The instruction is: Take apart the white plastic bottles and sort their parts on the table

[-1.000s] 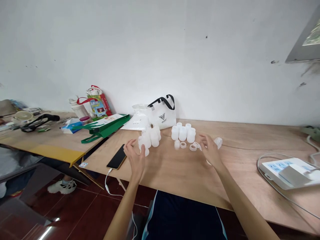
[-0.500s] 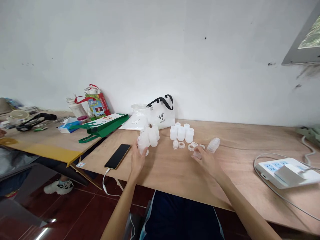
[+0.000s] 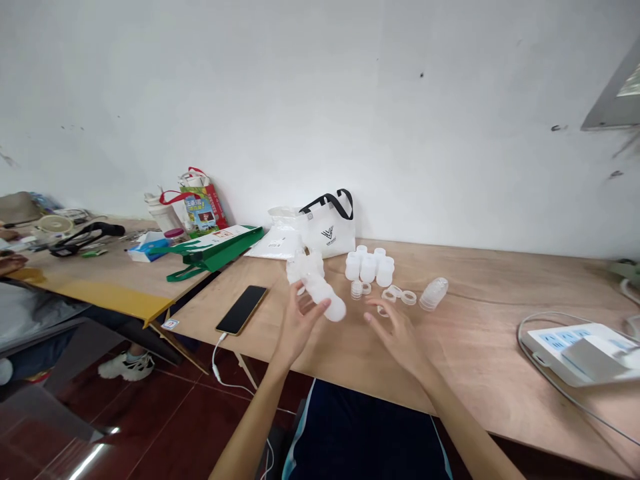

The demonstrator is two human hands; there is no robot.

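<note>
My left hand (image 3: pixel 296 328) is closed around a translucent white plastic bottle (image 3: pixel 327 301), tilted with its round base towards me and to the right. Behind it more translucent bottles (image 3: pixel 295 268) stand in a cluster, partly covered by the held one. My right hand (image 3: pixel 400 337) hovers over the table with fingers apart and nothing visible in them. Just beyond its fingertips lie several white plastic rings (image 3: pixel 409 297). To their right is a stack of clear domed caps (image 3: pixel 434 294), lying tilted. A short stack of clear ridged pieces (image 3: pixel 357 289) stands further left.
Several white plastic pots (image 3: pixel 369 268) stand grouped behind the rings. A white bag (image 3: pixel 327 237) leans against the wall. A phone (image 3: pixel 241 311) on a cable lies left, a white power strip (image 3: pixel 575 347) right. A person's hand (image 3: pixel 13 263) shows at the far left table.
My left hand has lifted a bottle from the cluster and brought it right, tipping its base towards me. My right hand has drawn back left from the rings and opened. The view has shifted slightly.
</note>
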